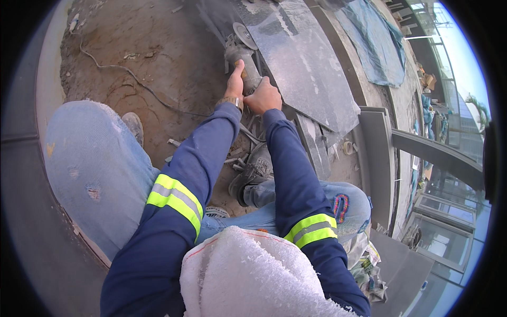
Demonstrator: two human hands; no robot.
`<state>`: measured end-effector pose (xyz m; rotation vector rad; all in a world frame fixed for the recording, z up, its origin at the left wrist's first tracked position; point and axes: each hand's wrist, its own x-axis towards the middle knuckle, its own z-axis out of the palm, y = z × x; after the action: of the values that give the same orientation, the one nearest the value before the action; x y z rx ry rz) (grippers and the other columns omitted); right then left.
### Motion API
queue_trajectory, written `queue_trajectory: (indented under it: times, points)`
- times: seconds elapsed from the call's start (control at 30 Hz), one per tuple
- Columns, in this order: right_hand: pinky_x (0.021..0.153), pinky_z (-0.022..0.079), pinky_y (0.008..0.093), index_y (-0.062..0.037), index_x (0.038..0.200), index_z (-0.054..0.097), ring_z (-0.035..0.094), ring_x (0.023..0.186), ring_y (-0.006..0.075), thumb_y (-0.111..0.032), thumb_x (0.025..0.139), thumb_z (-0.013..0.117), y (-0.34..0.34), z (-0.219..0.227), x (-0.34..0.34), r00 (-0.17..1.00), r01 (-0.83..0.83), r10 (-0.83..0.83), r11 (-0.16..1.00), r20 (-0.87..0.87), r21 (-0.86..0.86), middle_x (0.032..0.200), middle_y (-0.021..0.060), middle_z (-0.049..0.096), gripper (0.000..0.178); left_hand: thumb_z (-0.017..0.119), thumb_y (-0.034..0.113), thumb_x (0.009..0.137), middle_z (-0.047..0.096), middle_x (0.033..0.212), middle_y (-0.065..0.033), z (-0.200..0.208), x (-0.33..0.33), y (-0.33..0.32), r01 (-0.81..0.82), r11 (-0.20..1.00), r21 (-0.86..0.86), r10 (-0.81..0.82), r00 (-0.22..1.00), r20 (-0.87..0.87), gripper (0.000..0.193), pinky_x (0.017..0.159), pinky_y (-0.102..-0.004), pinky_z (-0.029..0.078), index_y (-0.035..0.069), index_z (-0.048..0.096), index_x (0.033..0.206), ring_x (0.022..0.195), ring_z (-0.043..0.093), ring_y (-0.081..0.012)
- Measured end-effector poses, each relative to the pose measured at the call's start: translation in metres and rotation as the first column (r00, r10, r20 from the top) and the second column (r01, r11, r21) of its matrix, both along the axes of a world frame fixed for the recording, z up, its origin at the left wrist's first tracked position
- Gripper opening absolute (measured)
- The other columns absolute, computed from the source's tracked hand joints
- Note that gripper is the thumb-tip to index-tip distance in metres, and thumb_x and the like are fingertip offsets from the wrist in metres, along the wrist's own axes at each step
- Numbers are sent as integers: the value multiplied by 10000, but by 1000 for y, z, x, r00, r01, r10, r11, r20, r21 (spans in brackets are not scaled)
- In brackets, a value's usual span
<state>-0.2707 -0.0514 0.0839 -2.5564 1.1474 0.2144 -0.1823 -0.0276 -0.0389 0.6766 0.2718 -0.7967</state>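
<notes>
Both my hands are closed around the dusty body of an angle grinder (246,62). My left hand (234,83) wraps its left side, with the thumb along the top. My right hand (265,97) grips the rear end. At the front, the round disc (245,36) stands on edge against the left edge of a large grey stone-like slab (311,68). A haze of dust hangs over the slab's edge beyond the disc. Whether the disc is cutting into the slab cannot be made out.
A cable (132,74) snakes over the dirt ground (174,47) at left. My shoe (257,170) is close beneath the slab, among scraps and offcuts. Grey panels (376,158) stand at right, with a blue sheet (376,45) beyond. White cloth (248,274) hangs near my chest.
</notes>
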Motion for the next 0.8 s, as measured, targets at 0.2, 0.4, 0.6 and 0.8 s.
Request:
queue_trajectory:
  times: [0.2,0.4,0.6,0.8]
  points:
    - [895,548,478,18,1139,542,689,1000,426,-325,688,805,5,2,6,1000,-7,8,999,16,-34,1031,271,700,624,608,515,963,646,1188,-105,-5,6,0,-17,1000,25,17,1000,7,581,944,-401,504,22,585,1269,1047,634,-252]
    - [908,542,476,19,1137,542,681,1022,426,-317,680,805,3,2,9,1000,11,-10,999,10,-33,1050,277,695,626,600,510,969,642,1216,-107,2,5,-3,-12,1000,1,12,1000,-13,591,964,-390,491,18,582,1296,1070,628,-246]
    - [916,541,474,26,1150,538,679,1028,427,-315,678,806,2,-1,14,1000,-2,3,999,15,-42,1058,282,691,641,614,559,941,486,1461,-143,4,10,0,12,1000,-19,-11,999,47,812,1095,-345,368,-61,457,1441,1293,484,-230]
    - [926,530,479,37,1154,531,667,1057,441,-426,630,851,-5,-7,11,1000,-3,3,1000,23,-6,1090,299,681,769,592,518,971,640,1225,-89,2,10,-4,-33,998,59,31,999,44,612,975,-390,484,37,553,1347,1086,621,-240]
